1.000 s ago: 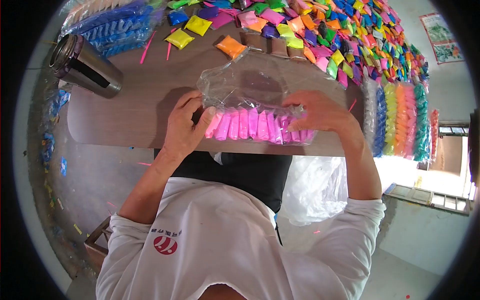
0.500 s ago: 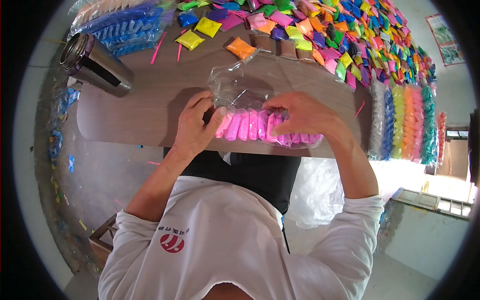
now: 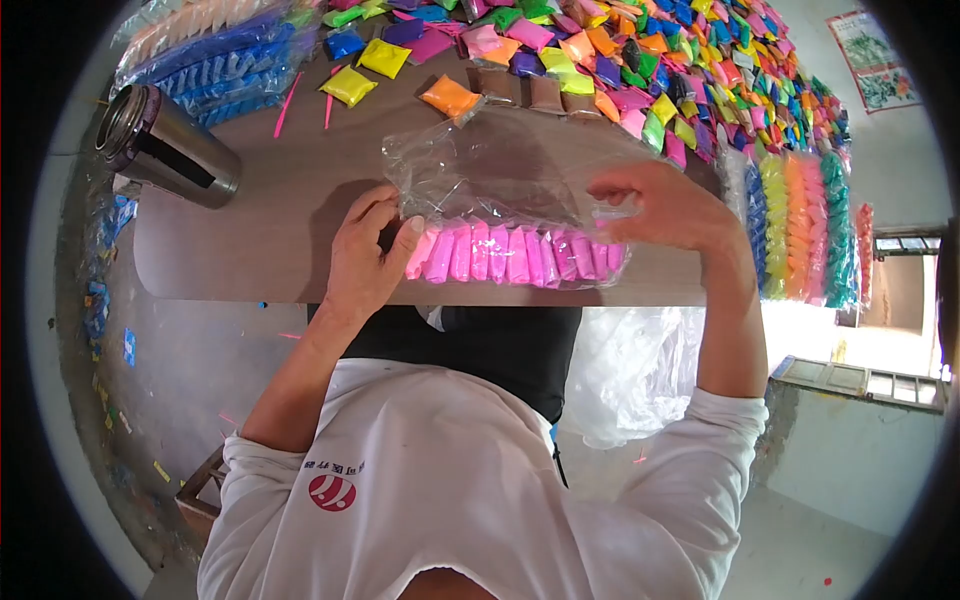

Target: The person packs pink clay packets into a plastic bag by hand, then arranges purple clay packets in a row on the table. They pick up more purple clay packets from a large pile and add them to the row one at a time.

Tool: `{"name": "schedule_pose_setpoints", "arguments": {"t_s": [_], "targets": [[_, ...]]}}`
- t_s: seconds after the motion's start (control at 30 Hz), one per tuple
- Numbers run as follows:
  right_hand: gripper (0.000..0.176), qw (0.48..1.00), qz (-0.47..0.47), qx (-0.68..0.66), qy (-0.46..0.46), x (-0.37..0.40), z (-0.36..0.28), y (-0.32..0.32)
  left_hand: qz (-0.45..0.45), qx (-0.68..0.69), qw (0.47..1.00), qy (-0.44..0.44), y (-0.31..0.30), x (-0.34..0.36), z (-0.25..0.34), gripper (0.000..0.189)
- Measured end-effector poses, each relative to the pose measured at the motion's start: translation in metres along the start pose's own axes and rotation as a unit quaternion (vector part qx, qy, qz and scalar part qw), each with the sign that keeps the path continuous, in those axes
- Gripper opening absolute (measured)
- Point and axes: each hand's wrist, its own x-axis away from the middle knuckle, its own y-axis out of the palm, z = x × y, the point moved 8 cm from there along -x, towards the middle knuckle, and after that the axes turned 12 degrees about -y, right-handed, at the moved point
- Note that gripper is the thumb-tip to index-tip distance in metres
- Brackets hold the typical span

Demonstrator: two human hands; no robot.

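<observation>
A clear plastic bag (image 3: 480,170) lies at the near edge of the table (image 3: 270,240), in front of the person, with a row of pink packets (image 3: 510,255) standing side by side along its near side. The left hand (image 3: 365,250) is curled at the bag's left end, thumb pressed against the outermost pink packet. The right hand (image 3: 665,205) pinches the film above the row's right end, fingers drawn together. Near the left end a steel tumbler (image 3: 165,148) lies on its side. Loose coloured packets (image 3: 700,70) heap across the far right corner; one orange packet (image 3: 448,95) sits just beyond the bag.
</observation>
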Motion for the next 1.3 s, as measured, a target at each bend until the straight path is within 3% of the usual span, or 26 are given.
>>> {"name": "schedule_pose_setpoints", "arguments": {"t_s": [0.07, 0.17, 0.27, 0.37, 0.57, 0.67, 0.77, 0.87, 1.07, 1.17, 1.3], "targets": [[0.052, 0.999, -0.012, 0.027, 0.024, 0.015, 0.005, -0.003, -0.002, -0.001, 1.000, 0.000, 0.000, 0.000, -0.001, 0.031], [0.048, 0.997, -0.019, 0.060, -0.041, 0.020, 0.003, 0.009, 0.002, 0.000, 1.000, 0.011, 0.000, 0.000, -0.001, 0.031], [0.040, 0.995, 0.025, 0.090, -0.040, 0.021, 0.012, 0.016, -0.005, 0.013, 1.000, -0.016, 0.000, 0.000, -0.001, 0.031], [0.034, 0.999, 0.017, 0.032, -0.010, 0.017, 0.015, 0.024, -0.001, 0.005, 1.000, 0.002, -0.001, 0.001, 0.000, 0.031], [0.022, 0.994, -0.013, 0.107, -0.004, 0.011, 0.029, 0.036, -0.003, 0.009, 1.000, -0.009, 0.001, 0.000, -0.001, 0.032], [0.019, 0.990, 0.121, 0.055, -0.053, 0.022, 0.017, 0.021, -0.005, -0.001, 1.000, -0.007, 0.000, 0.001, -0.001, 0.033], [0.019, 0.999, 0.039, 0.016, 0.012, 0.022, 0.025, 0.026, 0.001, -0.007, 1.000, 0.003, 0.000, 0.001, 0.000, 0.033], [0.024, 1.000, 0.013, -0.001, 0.010, 0.016, 0.030, 0.044, -0.002, 0.007, 1.000, -0.006, 0.002, 0.000, -0.001, 0.032], [0.028, 0.995, 0.089, -0.042, 0.032, 0.020, 0.036, 0.037, -0.009, 0.000, 1.000, 0.003, 0.001, 0.000, 0.001, 0.030], [0.032, 0.989, 0.145, -0.029, -0.009, 0.033, 0.026, 0.019, -0.008, 0.001, 1.000, 0.000, 0.001, 0.000, 0.001, 0.030], [0.037, 0.978, 0.197, -0.041, 0.052, 0.061, 0.029, 0.002, -0.002, 0.002, 1.000, 0.006, 0.002, 0.000, 0.001, 0.031]]}}
